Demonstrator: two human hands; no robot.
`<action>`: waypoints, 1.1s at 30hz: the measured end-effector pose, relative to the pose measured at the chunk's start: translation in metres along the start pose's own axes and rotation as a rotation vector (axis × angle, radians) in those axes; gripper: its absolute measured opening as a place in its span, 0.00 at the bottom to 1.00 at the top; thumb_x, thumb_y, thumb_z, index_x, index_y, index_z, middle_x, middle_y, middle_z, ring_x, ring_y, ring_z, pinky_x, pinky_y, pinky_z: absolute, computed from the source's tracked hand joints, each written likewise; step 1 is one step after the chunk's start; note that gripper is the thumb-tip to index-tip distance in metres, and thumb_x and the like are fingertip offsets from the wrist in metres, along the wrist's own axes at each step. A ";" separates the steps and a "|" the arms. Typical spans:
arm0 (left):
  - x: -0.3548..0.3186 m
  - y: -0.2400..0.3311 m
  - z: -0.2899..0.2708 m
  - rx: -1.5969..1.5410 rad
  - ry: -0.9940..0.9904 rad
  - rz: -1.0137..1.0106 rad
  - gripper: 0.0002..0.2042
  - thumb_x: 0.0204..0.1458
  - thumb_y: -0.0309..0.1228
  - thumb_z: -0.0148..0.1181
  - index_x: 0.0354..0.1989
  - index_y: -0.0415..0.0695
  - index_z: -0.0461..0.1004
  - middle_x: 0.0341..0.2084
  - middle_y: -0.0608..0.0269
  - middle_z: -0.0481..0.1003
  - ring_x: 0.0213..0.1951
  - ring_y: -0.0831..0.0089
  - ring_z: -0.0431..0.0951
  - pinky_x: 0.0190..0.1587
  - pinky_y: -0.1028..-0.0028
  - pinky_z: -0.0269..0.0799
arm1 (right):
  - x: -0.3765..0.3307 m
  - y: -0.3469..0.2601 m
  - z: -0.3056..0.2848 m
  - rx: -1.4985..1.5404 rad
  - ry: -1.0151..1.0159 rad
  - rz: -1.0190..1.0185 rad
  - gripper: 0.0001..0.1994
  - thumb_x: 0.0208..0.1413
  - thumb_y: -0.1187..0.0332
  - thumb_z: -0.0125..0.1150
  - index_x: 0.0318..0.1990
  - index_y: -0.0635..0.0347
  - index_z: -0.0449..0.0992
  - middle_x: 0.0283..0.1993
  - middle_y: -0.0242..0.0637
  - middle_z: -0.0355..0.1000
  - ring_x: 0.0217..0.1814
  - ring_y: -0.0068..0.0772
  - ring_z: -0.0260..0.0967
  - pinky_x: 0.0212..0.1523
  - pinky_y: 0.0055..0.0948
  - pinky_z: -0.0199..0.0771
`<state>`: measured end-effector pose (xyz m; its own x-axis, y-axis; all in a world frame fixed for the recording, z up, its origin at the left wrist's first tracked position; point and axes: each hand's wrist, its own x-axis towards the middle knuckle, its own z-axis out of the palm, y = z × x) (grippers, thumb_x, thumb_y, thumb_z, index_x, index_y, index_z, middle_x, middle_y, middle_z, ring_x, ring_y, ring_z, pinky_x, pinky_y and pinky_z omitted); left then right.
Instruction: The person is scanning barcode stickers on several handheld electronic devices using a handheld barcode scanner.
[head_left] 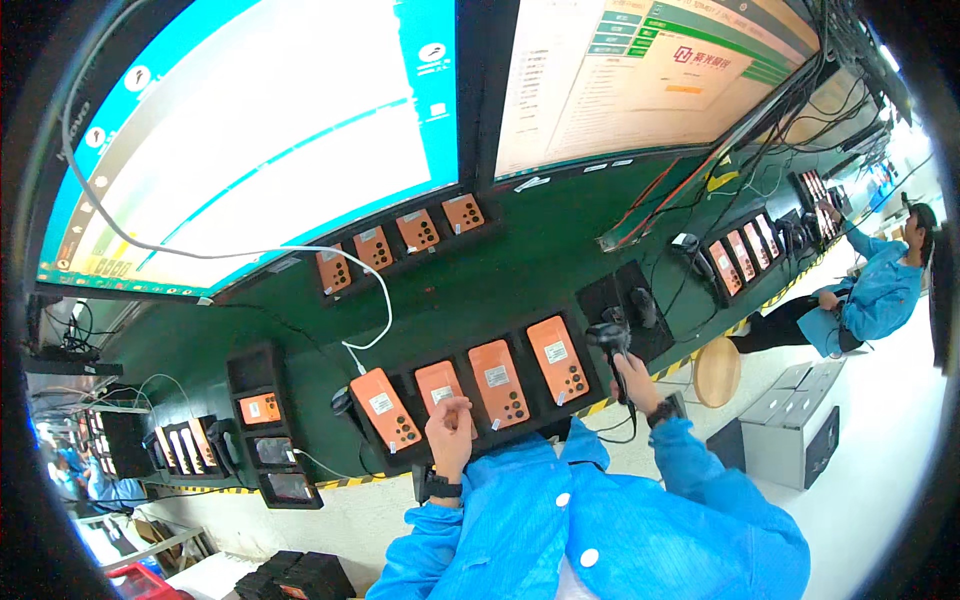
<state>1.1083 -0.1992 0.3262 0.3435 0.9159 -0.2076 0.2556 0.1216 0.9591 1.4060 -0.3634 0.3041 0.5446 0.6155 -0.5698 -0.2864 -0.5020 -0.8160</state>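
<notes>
Blue smock, finely textured woven fabric with round white buttons, occupies the near edge. Forward of it, a black tray with raised dividers rests on the green surface. Four orange phones lie in it side by side: flat, rounded-corner slabs, each bearing a white rectangular label and dark circular lenses at the near end.

The left hand is over the near end of the second phone from the left, fingers curled partly inward; whether it grips anything cannot be told. The right hand, right of the tray, is closed around the handle of a black handheld scanner.

A smooth white cable loops down to the far end of the leftmost phone; attachment cannot be confirmed. Further phones stand in a dark far rack, below a wide glossy monitor.
</notes>
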 end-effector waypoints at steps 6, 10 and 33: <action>0.010 -0.019 0.028 0.056 -0.101 0.069 0.05 0.50 0.24 0.54 0.35 0.40 0.73 0.27 0.66 0.76 0.28 0.79 0.73 0.31 0.79 0.67 | -0.032 0.013 0.012 -0.073 -0.231 -0.037 0.13 0.60 0.58 0.49 0.38 0.60 0.68 0.20 0.26 0.64 0.19 0.16 0.59 0.19 0.20 0.58; 0.015 -0.013 0.043 0.015 -0.181 0.042 0.05 0.51 0.24 0.53 0.35 0.40 0.73 0.28 0.65 0.76 0.30 0.79 0.74 0.32 0.79 0.68 | -0.031 0.015 0.014 0.037 -0.251 -0.040 0.14 0.61 0.59 0.47 0.42 0.61 0.68 0.22 0.26 0.64 0.21 0.16 0.60 0.20 0.20 0.59; -0.001 -0.031 0.103 0.142 -0.222 -0.054 0.13 0.50 0.22 0.54 0.45 0.40 0.70 0.42 0.57 0.73 0.27 0.78 0.73 0.32 0.77 0.71 | 0.078 0.080 -0.003 -0.460 -0.032 -0.244 0.21 0.55 0.56 0.55 0.49 0.65 0.70 0.42 0.55 0.72 0.45 0.54 0.69 0.44 0.36 0.68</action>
<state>1.1932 -0.2431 0.2771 0.5119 0.8013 -0.3095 0.3975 0.0984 0.9123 1.4283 -0.3573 0.1946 0.5257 0.7626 -0.3770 0.2254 -0.5522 -0.8027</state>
